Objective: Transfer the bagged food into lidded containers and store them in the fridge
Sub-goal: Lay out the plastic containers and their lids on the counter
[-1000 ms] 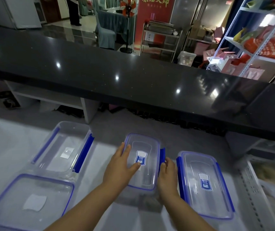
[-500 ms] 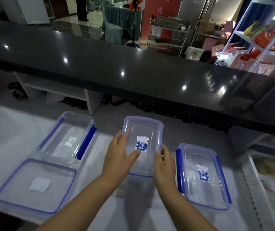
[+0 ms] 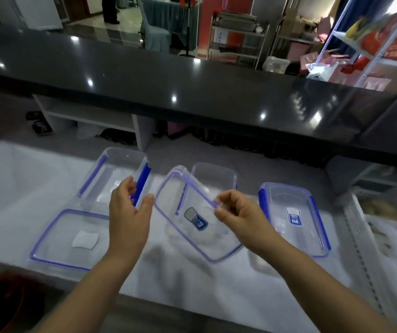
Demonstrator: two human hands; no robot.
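A clear rectangular plastic lid with a blue rim seal (image 3: 192, 219) is held tilted in the air, pinched at its upper right edge. Its small clear open tub (image 3: 216, 175) is seen just behind. A larger clear open tub with blue clips (image 3: 110, 174) is set at left, its flat blue-rimmed lid (image 3: 72, 239) laid in front. A closed blue-clipped clear container (image 3: 293, 217) is placed at right.

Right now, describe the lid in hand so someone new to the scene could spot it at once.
On the white table below the black counter, three clear boxes with blue trim stand in a row. By the open middle box, the right hand pinches a lid. It alone is tilted in the air; the left lid lies flat and the right one is on its box.
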